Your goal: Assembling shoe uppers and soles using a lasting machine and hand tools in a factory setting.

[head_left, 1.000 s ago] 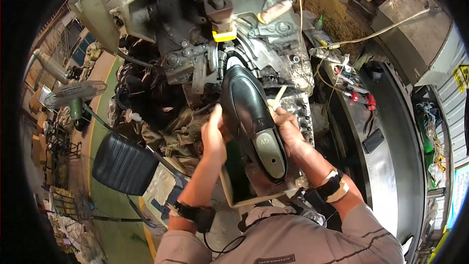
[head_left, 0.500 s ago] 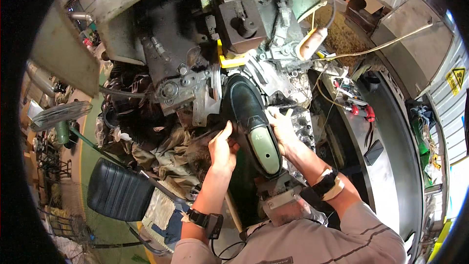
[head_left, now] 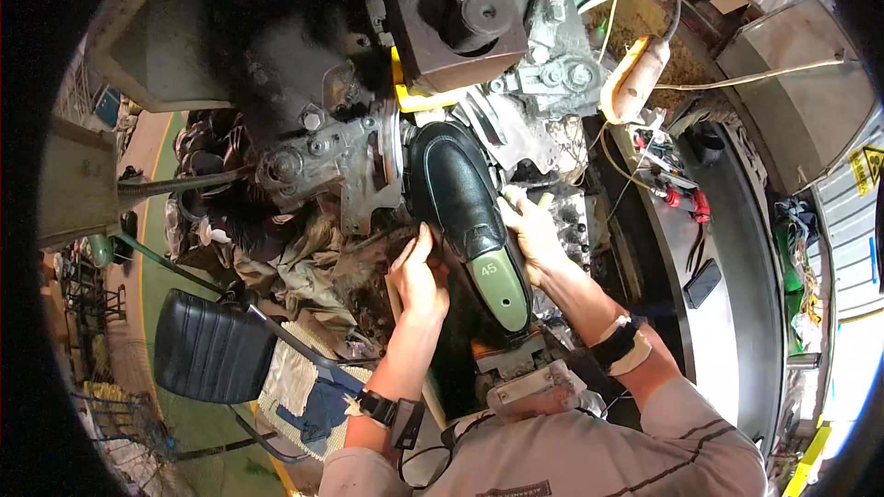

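Observation:
A black leather loafer [head_left: 451,189] on a green plastic shoe last [head_left: 497,281] lies toe-away in the middle of the machine, its toe between two metal side plates. Along the shoe's left side, my left hand [head_left: 422,285] has its thumb up against the upper; its curled fingers are partly hidden. My right hand [head_left: 536,237] grips the opposite side, thumb on the upper near the shoe opening. Just beyond the toe sits a yellow bracket [head_left: 425,99] beneath a dark steel block [head_left: 447,23]. A metal support [head_left: 534,387] stands below the heel end.
Machine arms [head_left: 313,161] flank the shoe on the left. At the right, a metal bench [head_left: 718,350] holds a phone [head_left: 703,283] and red-handled tools [head_left: 691,202]. A lamp [head_left: 635,78] hangs at the upper right. A black-backed chair [head_left: 214,345] stands to the left.
The view has shifted closer to the machine, so the steel block looks larger. Both hands stay at the shoe's sides, and the shoe's toe remains between the side plates.

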Demonstrator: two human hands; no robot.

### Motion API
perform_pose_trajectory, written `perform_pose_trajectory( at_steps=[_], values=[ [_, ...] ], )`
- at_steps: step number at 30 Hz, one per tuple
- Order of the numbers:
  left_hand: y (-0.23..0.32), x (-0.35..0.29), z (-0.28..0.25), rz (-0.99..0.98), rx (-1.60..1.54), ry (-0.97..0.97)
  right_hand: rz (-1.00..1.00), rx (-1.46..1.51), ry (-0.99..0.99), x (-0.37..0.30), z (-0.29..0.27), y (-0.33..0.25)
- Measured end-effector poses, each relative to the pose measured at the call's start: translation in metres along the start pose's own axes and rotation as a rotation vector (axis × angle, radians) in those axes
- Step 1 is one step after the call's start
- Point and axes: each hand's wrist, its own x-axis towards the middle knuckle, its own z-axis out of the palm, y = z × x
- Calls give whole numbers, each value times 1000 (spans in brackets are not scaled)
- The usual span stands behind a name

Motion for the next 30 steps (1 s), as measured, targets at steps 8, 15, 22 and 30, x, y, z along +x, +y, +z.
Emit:
perform_pose_trajectory(
  at_steps=[8,15,22,30],
  values=[
    [-21,2,11,168,-48,143,17,-10,28,9,-7,14],
    [-38,8,22,207,-54,338,-118,-48,-31,13,-1,18],
    [-36,5,23,159,-71,317,-46,59,-82,7,3,10],
    [-27,4,-1,-54,-255,-74,76,409,-358,-14,0,-10]
  ],
)
